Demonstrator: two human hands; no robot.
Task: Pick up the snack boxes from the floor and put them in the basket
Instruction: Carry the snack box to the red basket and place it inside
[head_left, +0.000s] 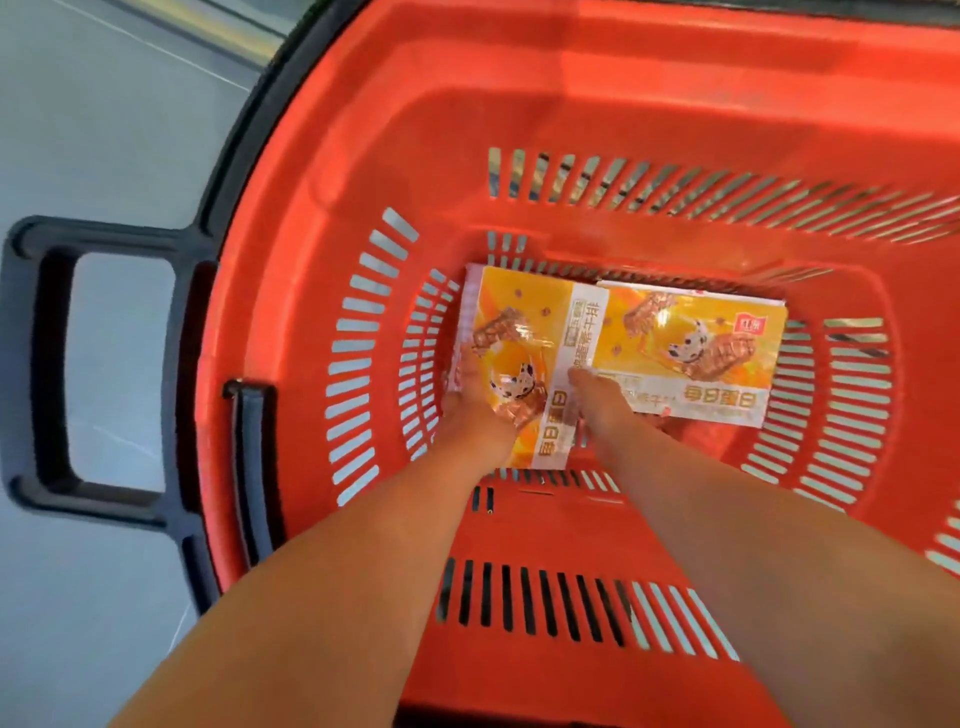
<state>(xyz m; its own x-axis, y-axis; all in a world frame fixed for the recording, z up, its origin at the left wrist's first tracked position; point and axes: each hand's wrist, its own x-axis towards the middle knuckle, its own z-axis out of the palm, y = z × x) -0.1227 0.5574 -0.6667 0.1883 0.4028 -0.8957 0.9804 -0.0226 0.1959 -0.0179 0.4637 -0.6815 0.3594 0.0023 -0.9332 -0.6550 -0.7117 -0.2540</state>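
A red slotted plastic basket (322, 171) fills most of the head view. On its bottom lie two orange-yellow snack boxes side by side. Both my arms reach down into the basket. My left hand (475, 400) holds the left edge of the left snack box (524, 312), and my right hand (597, 397) holds that box's right edge, where it meets the right snack box (696, 343). The left box's lower part is hidden under my hands. The right box lies flat, untouched apart from my right fingers resting at its corner.
A black handle (36, 364) sticks out from the basket's left rim, and a second black grip (249, 467) hangs inside the left wall. Grey tiled floor (104, 130) shows on the left. The basket bottom to the right of the boxes is bare.
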